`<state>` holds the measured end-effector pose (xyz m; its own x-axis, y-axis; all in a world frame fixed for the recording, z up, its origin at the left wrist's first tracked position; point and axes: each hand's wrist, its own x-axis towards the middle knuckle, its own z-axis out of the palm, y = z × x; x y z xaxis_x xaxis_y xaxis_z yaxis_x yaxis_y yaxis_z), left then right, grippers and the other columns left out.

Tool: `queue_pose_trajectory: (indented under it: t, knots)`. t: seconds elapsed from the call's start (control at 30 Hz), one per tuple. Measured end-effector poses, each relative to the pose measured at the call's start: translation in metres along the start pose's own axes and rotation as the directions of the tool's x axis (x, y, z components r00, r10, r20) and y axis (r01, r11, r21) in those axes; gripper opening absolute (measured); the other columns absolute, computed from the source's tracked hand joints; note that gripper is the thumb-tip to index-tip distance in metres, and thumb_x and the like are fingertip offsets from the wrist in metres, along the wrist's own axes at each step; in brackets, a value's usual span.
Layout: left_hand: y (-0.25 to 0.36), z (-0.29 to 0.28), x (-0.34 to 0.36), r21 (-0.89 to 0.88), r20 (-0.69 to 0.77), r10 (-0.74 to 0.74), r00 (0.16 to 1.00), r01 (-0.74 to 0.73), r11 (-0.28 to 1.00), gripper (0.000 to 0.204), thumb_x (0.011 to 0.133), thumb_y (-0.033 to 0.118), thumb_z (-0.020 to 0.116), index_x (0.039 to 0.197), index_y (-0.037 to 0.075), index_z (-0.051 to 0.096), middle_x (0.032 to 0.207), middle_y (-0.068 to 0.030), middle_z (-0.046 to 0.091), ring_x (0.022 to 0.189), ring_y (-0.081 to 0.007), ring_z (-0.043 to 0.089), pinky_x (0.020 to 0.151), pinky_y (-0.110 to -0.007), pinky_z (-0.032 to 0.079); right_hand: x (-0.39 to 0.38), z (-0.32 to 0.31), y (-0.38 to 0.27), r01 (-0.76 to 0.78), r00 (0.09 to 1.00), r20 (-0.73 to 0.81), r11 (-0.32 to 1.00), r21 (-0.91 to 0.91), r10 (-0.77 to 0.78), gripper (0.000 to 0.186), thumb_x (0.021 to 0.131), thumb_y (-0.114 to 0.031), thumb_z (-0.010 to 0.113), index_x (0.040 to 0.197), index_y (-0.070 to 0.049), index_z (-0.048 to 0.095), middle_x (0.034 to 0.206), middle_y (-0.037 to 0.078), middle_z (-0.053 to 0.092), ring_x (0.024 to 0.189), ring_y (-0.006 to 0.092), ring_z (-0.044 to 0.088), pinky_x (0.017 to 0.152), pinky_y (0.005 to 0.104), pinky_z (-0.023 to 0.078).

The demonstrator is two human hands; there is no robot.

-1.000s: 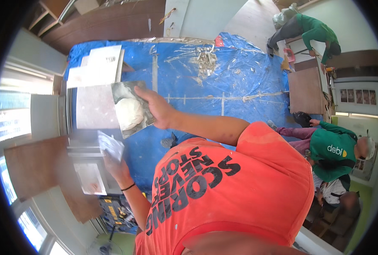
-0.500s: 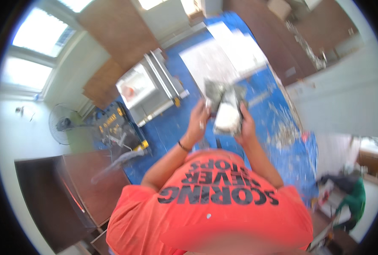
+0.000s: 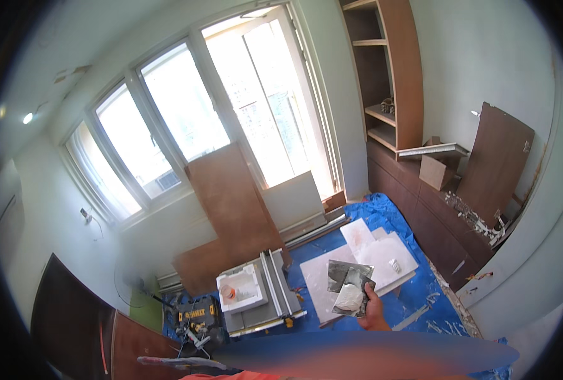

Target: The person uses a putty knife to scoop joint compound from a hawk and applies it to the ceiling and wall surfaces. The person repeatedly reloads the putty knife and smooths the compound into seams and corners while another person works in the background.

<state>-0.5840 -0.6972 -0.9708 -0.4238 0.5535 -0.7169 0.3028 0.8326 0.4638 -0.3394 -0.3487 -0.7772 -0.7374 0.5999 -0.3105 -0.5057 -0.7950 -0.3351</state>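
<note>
Right hand (image 3: 374, 311) closed round right edge of grey plate (image 3: 362, 308), near side, right of centre, held over blue sheeting (image 3: 424, 285) and pale boards (image 3: 319, 285). White lump (image 3: 348, 297) sits on plate. Second grey sheet (image 3: 340, 272) overlaps at far left; whether joined to plate, cannot tell. Left hand out of view; its grasp cannot be told. Judgement: plate thin, stiff, fairly light; lump likely soft, pasty, smeary, pulling weight off centre. Best hold: bare edge, supported from beneath, clear of lump.
</note>
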Motion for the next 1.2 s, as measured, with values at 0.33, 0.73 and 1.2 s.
queue_pose_trajectory:
  t: [0.33,0.73,1.2]
  knots:
    - [0.054,-0.02,0.026,-0.235,-0.25,0.199,0.947,-0.259,0.937,0.031,0.1,0.031,0.059,0.095,0.004,0.073,0.08,-0.0121,0.065,0.07,-0.0255,0.061,0.064,-0.039,0.049,0.039,-0.03,-0.019,0.165,0.983,0.11,0.976,-0.141,-0.15,0.04,0.106,-0.034,0.052,0.135,-0.008,0.057,0.125,0.011,0.069,0.113,0.0288,0.067,0.101,0.0464,0.053]
    - [-0.052,-0.031,-0.013,-0.414,-0.572,0.039,0.819,-0.33,0.848,0.027,0.102,0.026,0.058,0.098,0.003,0.071,0.071,-0.0036,0.059,0.059,-0.0152,0.054,0.053,-0.032,0.045,0.042,-0.045,-0.043,0.124,0.992,0.031,0.977,-0.175,-0.12,0.045,0.107,-0.033,0.051,0.143,-0.006,0.052,0.136,0.01,0.064,0.12,0.0286,0.065,0.106,0.0448,0.051]
    - [-0.103,-0.053,0.065,-0.698,-0.249,-0.196,0.948,-0.036,0.715,0.022,0.101,0.025,0.065,0.101,0.003,0.069,0.076,-0.0028,0.063,0.06,-0.0132,0.061,0.051,-0.028,0.047,0.009,-0.041,-0.047,0.307,0.93,-0.151,0.935,-0.179,-0.334,0.044,0.105,-0.033,0.056,0.138,-0.005,0.055,0.133,0.01,0.065,0.12,0.0263,0.065,0.104,0.0433,0.052]
